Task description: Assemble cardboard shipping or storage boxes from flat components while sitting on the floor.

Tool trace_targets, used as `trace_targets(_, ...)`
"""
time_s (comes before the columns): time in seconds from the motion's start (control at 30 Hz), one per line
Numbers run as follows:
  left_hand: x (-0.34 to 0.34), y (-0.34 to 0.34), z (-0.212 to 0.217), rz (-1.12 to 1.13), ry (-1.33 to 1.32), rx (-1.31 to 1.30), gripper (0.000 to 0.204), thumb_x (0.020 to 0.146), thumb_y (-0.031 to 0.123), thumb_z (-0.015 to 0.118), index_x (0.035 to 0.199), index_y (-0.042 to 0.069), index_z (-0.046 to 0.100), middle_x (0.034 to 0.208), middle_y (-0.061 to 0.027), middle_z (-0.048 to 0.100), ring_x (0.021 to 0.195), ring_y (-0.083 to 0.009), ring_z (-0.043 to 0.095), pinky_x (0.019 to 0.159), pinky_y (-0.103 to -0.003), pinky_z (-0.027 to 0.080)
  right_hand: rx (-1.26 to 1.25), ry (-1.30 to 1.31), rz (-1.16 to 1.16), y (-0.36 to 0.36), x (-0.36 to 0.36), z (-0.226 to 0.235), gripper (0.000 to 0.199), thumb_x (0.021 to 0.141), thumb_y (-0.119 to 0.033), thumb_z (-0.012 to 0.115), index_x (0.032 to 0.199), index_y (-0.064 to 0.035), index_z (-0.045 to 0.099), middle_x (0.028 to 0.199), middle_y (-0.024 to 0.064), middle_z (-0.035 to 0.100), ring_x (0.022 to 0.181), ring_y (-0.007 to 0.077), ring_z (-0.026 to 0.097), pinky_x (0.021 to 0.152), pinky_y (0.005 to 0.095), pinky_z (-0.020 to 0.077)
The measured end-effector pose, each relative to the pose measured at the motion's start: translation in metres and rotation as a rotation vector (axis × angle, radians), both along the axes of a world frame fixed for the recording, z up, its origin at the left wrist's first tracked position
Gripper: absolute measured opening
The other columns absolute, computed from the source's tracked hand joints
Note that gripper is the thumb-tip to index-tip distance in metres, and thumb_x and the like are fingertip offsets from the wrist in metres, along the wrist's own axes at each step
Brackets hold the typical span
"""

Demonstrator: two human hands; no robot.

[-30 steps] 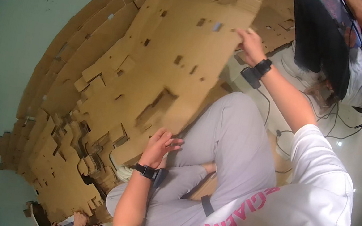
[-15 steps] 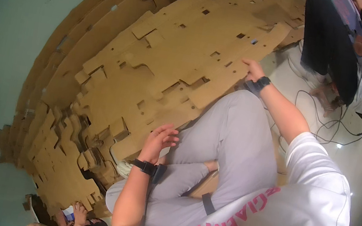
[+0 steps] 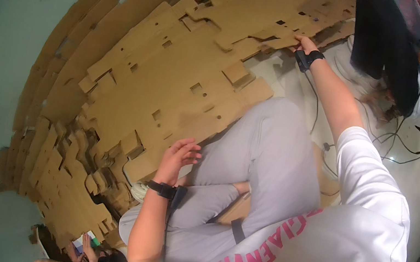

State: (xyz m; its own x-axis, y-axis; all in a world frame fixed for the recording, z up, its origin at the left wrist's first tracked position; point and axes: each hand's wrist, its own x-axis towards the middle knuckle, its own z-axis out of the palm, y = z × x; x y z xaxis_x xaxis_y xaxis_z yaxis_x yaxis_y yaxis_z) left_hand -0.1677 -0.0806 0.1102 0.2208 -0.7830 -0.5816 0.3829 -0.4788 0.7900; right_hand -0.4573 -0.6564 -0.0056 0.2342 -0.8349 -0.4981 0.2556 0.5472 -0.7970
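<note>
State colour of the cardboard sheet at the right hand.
Brown; the cardboard sheet shows best in the head view.

The cardboard (image 3: 166, 76) is tan, the trousers (image 3: 282, 148) grey.

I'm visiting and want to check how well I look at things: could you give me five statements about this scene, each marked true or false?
1. The right hand is at a cardboard sheet's edge. True.
2. The left hand grips scissors. False: it is loosely open, with nothing seen in it.
3. The shirt is white with pink lettering. True.
4. The trousers are red. False: they are grey.
5. The cardboard has no openings. False: several openings show.
</note>
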Motion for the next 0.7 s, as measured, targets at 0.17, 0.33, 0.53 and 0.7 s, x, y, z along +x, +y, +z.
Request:
trace_targets(0.17, 0.004, 0.002, -0.001, 0.007, -0.014, 0.027, 0.04, 0.102, 0.023, 0.058, 0.135, 0.001, 0.052, 0.116, -0.0126, 0.068, 0.098, -0.0221, 0.069, 0.086, -0.035, 0.055, -0.152, 0.752, 0.133, -0.019, 0.022, -0.046, 0.042, 0.098, -0.029, 0.059, 0.13, -0.0022, 0.062, 0.12, 0.01, 0.068, 0.104, 0.0206, 0.068, 0.082, 0.0332, 0.0543)
trace_targets(0.33, 0.009, 0.005, -0.005, 0.024, -0.041, 0.036, 0.038, 0.103, 0.023, 0.057, 0.134, 0.001, 0.053, 0.116, -0.011, 0.067, 0.098, -0.0216, 0.068, 0.086, -0.034, 0.055, -0.384, 0.411, -0.394, -0.005, 0.023, 0.006, 0.039, 0.093, -0.016, 0.057, 0.132, -0.0081, 0.058, 0.118, 0.0136, 0.067, 0.082, 0.0257, 0.069, 0.067, 0.0396, 0.0563)
trace_targets(0.53, 0.008, -0.004, -0.001, 0.033, -0.048, 0.033, 0.036, 0.103, 0.022, 0.055, 0.133, 0.001, 0.054, 0.115, -0.0107, 0.067, 0.098, -0.0213, 0.069, 0.085, -0.033, 0.055, -0.304, -0.003, -0.367, -0.019, -0.006, 0.042, 0.043, 0.096, -0.004, 0.053, 0.139, -0.0004, 0.045, 0.131, 0.0232, 0.057, 0.103, 0.0348, 0.065, 0.081, 0.0466, 0.0608)
trace_targets(0.7, 0.038, 0.006, 0.013, -0.145, -0.544, -0.011, 0.033, 0.099, 0.026, 0.06, 0.122, 0.002, 0.064, 0.104, -0.0121, 0.072, 0.093, -0.0229, 0.07, 0.081, -0.035, 0.055, 0.107, 0.142, -0.174, 0.006, -0.018, 0.002, 0.031, 0.102, -0.014, 0.05, 0.124, 0.0068, 0.046, 0.117, 0.0189, 0.055, 0.103, 0.0376, 0.067, 0.072, 0.0483, 0.0589)
